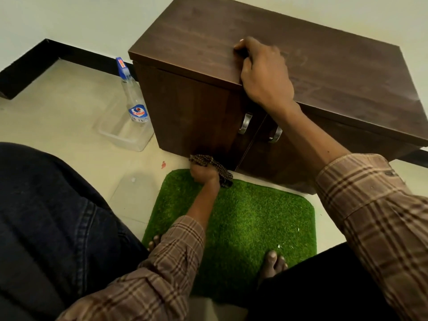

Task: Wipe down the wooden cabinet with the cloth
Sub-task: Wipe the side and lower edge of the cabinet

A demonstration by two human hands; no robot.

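A low dark-brown wooden cabinet with two doors and metal handles stands on the floor against the wall. My left hand is closed around a dark checked cloth and presses it against the bottom edge of the left door. My right hand rests on the cabinet's top, fingers curled over the front edge above the doors. Faint smears show on the top to the right of that hand.
A clear spray bottle with a blue nozzle stands in a clear plastic tray left of the cabinet. A green grass-like mat lies in front, with bare toes on it. My jeans-clad knees fill the lower left and right.
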